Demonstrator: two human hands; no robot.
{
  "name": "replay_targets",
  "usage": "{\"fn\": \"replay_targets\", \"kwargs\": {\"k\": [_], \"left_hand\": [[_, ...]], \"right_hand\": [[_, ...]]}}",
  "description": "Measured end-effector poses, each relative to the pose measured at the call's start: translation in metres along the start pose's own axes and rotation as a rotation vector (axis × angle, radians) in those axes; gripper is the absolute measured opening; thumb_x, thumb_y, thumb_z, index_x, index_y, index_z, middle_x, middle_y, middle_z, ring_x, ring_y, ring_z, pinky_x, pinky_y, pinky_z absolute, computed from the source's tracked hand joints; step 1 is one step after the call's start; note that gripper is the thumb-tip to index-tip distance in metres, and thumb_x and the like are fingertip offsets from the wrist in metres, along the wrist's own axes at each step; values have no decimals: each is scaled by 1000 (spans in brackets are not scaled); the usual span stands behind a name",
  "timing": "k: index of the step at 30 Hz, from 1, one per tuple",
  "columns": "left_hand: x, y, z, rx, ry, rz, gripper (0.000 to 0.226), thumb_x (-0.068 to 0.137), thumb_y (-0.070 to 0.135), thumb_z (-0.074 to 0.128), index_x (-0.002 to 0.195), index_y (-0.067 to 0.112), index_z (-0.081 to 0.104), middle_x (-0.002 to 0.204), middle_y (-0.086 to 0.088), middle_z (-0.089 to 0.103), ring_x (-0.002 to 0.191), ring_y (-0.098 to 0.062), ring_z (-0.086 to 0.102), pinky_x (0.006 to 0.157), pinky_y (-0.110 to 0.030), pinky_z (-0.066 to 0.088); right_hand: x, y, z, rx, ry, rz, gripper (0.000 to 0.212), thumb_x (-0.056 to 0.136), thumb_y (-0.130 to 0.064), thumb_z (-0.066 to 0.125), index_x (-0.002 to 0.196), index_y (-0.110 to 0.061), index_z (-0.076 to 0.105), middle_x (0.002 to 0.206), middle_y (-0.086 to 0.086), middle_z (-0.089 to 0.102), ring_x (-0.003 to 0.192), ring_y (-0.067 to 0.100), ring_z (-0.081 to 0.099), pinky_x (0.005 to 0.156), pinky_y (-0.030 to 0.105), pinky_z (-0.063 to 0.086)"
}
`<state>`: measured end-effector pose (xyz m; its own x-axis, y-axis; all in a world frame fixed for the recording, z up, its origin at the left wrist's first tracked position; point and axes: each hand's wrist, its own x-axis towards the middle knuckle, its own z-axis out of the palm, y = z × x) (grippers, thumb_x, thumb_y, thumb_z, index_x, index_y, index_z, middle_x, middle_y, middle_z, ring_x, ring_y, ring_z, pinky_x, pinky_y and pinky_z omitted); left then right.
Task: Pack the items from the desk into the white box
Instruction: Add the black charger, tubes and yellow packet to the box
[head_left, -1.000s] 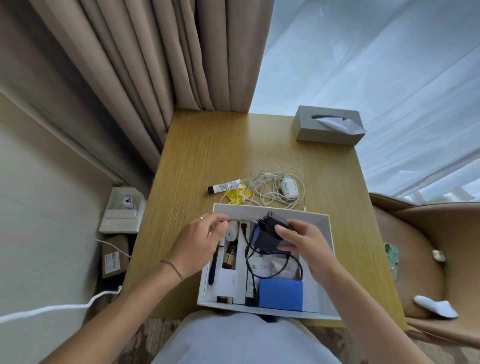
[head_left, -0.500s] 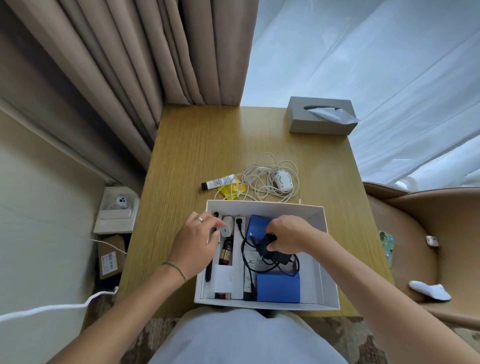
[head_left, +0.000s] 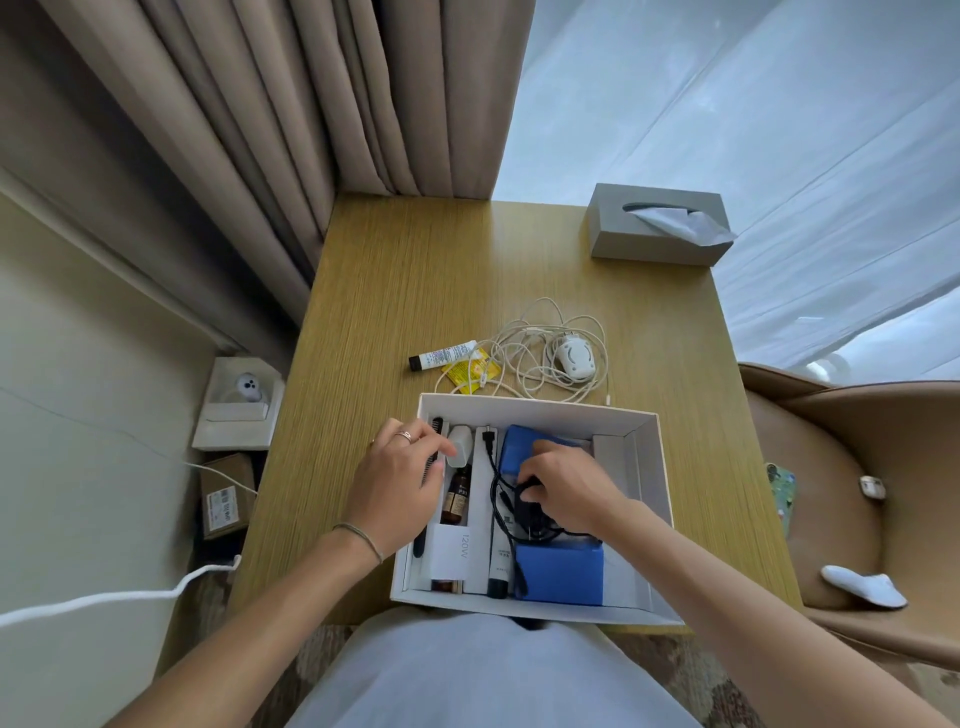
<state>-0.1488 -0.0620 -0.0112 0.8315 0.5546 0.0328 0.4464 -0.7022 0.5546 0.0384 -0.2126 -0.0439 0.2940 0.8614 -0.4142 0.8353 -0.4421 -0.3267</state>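
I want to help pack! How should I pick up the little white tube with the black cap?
Pinch the small tube across its middle from above. It lies flat on the desk, its near side and black cap end free. Its other end touches the yellow packet and white cable, so lift gently.
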Motion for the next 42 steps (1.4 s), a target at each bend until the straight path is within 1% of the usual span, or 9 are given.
{"fn": "replay_targets", "kwargs": {"k": [9, 17, 19, 21, 24, 27, 31, 35, 42], "left_hand": [[10, 7, -7, 9, 54, 16, 19, 93, 9, 60, 96, 23, 72, 92, 13, 64, 87, -8, 51, 67, -26, 49], [76, 3, -24, 6, 106, -51, 20, 92, 11, 55, 94, 25, 69, 87, 15, 60, 85, -7, 52, 63, -15, 37], [99, -3, -22, 18, 65, -103, 20, 92, 12, 54, 96, 25, 69, 90, 12, 62, 87, -9, 53, 64, -22, 43], [121, -10, -17, 37, 6, -175, 21, 92, 13, 52, 99, 24, 69, 93, 9, 63, 89, -12, 55, 68, -30, 48], [150, -24, -4, 108, -98, -254, 24, 92, 13, 50, 101, 25, 68, 96, 7, 64, 91, -15, 58, 69, -31, 50], [171, -39, 12, 173, -187, -297, 25, 93, 11, 50, 104, 26, 66, 98, 7, 62, 96, -17, 59, 72, -31, 49], [188, -60, 33, 246, -256, -319, 25, 91, 11, 55, 110, 25, 64, 111, 2, 62, 102, -19, 57, 80, -35, 51], [197, -79, 52, 310, -311, -264, 27, 90, 33, 66, 116, 28, 59, 116, 2, 58, 111, -21, 55, 82, -35, 49], [200, -98, 67, 302, -304, -253, 30, 85, 43, 72, 98, 26, 51, 98, 6, 57, 94, -19, 57, 71, -33, 42]], "right_hand": [[-4, -6, -5, 91, 224, -32, 16, 92, -25, 67, 106, -24, 73, 99, -5, 65, 95, 20, 59, 74, 33, 51], [23, -18, -74, 378, 518, -26, 19, 92, -10, 63, 96, -23, 76, 89, -11, 70, 71, 9, 61, 65, 27, 52], [42, -16, -87, 455, 542, 44, 21, 92, -9, 61, 95, -23, 77, 90, -12, 70, 72, 7, 60, 65, 25, 49], [59, -13, -93, 493, 522, 100, 23, 92, -10, 59, 97, -22, 78, 95, -10, 72, 78, 8, 62, 69, 25, 48], [78, -5, -94, 485, 450, 130, 24, 92, -12, 58, 100, -22, 78, 99, -7, 75, 89, 12, 64, 77, 29, 51], [88, 3, -92, 468, 393, 127, 24, 92, -14, 57, 99, -23, 78, 100, -9, 76, 85, 11, 66, 80, 30, 53], [95, 13, -90, 454, 361, 137, 24, 92, -14, 57, 96, -26, 77, 97, -13, 76, 80, 7, 65, 72, 26, 51], [101, 18, -90, 426, 317, 150, 25, 91, -15, 56, 97, -26, 77, 96, -13, 75, 82, 8, 66, 71, 25, 50], [121, 10, -95, 311, 222, 128, 30, 93, -11, 52, 104, -24, 77, 106, -7, 76, 94, 16, 69, 83, 36, 57]]}}
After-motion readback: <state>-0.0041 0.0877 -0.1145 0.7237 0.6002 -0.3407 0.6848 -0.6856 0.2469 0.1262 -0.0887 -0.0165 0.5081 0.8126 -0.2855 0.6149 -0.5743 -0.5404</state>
